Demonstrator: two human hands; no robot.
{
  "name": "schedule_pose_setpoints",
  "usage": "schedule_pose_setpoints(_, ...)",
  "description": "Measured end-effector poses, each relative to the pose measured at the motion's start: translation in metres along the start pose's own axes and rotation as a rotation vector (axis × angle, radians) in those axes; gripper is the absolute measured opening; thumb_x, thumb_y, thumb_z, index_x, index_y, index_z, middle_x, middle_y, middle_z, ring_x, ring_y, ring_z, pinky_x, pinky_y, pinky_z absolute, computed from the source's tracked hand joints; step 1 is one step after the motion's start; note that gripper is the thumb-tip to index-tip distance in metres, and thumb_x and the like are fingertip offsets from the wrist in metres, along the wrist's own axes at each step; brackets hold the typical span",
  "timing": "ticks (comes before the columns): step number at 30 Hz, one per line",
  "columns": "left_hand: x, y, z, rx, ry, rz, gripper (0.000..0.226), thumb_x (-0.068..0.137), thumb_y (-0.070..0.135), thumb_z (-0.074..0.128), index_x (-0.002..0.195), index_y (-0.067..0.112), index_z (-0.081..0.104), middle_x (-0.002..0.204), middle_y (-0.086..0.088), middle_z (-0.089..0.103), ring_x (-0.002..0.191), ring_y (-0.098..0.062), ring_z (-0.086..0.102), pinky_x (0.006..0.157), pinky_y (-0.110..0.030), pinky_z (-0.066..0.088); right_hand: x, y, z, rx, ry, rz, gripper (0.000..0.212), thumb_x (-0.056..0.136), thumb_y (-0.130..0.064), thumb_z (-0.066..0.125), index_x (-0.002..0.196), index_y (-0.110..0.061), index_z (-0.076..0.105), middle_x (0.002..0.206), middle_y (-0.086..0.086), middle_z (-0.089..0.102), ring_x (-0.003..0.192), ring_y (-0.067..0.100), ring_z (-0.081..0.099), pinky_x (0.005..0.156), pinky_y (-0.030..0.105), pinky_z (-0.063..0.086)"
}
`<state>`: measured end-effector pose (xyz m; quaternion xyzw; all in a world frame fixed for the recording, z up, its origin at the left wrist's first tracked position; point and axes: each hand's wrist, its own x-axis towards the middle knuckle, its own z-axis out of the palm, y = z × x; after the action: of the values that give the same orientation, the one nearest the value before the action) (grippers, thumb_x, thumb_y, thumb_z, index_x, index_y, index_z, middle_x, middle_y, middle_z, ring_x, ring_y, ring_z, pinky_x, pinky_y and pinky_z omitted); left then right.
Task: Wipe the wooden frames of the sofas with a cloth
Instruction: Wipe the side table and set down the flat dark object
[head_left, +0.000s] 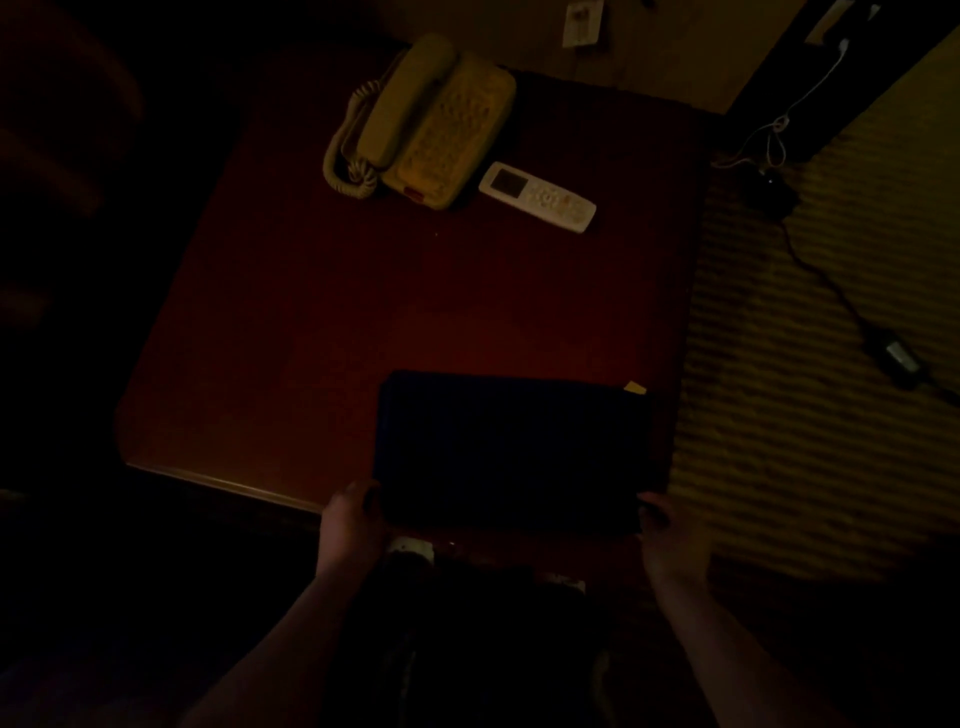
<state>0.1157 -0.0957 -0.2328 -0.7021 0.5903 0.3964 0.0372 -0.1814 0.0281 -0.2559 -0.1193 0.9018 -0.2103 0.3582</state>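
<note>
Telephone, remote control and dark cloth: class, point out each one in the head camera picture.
telephone (441, 140), head view, on its keypad body.
remote control (540, 197), head view, on its button area.
dark cloth (509, 452), head view, on its flat middle.

A dark red table (322, 322) is seen carrying a phone (431, 124), a remote (537, 196) just beside it, and a dark cloth (511, 447) at its near edge.

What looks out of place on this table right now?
Nothing is spilled or broken. The dark cloth overhangs the table near edge, held at both corners by the left hand and right hand.
</note>
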Motion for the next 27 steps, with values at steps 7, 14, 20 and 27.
schedule_pose_setpoints(7, 0.007, -0.003, -0.003, -0.010, -0.027, -0.044, 0.025, 0.095, 0.003, 0.045, 0.117, 0.003, 0.055, 0.111, -0.013, 0.059, 0.097, -0.030, 0.059, 0.082, -0.043, 0.053, 0.000, 0.001, -0.002, -0.065, 0.007, -0.007, 0.024, 0.095, -0.010, 0.049, 0.115, -0.010, 0.063, 0.116, 0.019, 0.060, 0.091, 0.031, 0.056, 0.083, 0.042, 0.050)
schedule_pose_setpoints(14, 0.010, 0.003, -0.002, 0.022, -0.086, -0.213, 0.026, 0.091, 0.010, 0.051, 0.116, 0.005, 0.050, 0.111, -0.013, 0.058, 0.100, -0.029, 0.058, 0.086, -0.044, 0.050, 0.004, 0.002, -0.001, -0.103, 0.014, -0.024, 0.025, 0.094, -0.006, 0.049, 0.117, -0.006, 0.060, 0.105, 0.024, 0.063, 0.071, 0.025, 0.054, 0.057, 0.026, 0.045)
schedule_pose_setpoints(20, 0.022, 0.018, -0.008, 0.063, -0.159, -0.293, 0.044, 0.089, 0.029, 0.057, 0.124, 0.005, 0.044, 0.117, -0.014, 0.055, 0.106, -0.033, 0.056, 0.093, -0.048, 0.048, 0.005, -0.003, -0.001, -0.221, -0.028, -0.052, 0.027, 0.093, -0.007, 0.052, 0.119, -0.005, 0.060, 0.112, 0.022, 0.060, 0.081, 0.031, 0.058, 0.062, 0.024, 0.034)
schedule_pose_setpoints(27, 0.052, 0.063, -0.018, -0.180, 0.023, -0.288, 0.059, 0.090, 0.038, 0.061, 0.129, 0.002, 0.035, 0.120, -0.011, 0.049, 0.109, -0.033, 0.054, 0.086, -0.038, 0.048, 0.001, -0.016, 0.003, -0.191, 0.058, -0.088, 0.025, 0.092, -0.007, 0.051, 0.115, -0.006, 0.062, 0.118, 0.022, 0.056, 0.098, 0.033, 0.056, 0.069, 0.023, 0.035)
